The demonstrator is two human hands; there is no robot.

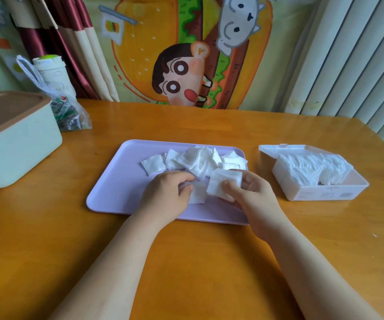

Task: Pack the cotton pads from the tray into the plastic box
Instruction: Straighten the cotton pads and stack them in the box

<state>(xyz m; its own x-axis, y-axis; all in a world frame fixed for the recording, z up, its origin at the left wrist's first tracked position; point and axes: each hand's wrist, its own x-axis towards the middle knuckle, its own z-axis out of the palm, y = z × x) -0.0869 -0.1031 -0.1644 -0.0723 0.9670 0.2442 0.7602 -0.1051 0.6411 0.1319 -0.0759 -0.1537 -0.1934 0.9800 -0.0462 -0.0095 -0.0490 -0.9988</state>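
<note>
A lilac tray [117, 185] lies on the table's middle with a loose heap of white square cotton pads [198, 161] at its far side. My right hand [251, 195] holds a small stack of pads [224, 183] between thumb and fingers above the tray's right part. My left hand [168, 195] rests on the tray with its fingers curled, pinching a pad [198, 196] that lies there. The clear plastic box [320, 190] stands to the right of the tray, lid [278, 148] open at the back, mostly filled with a row of pads.
A pale green bin with a brown lid [13, 139] stands at the left. Behind it are a plastic bag of packets [68, 112] and a white cup [52, 70]. The wooden table [209, 262] ends at a cartoon cloth backdrop and a curtain.
</note>
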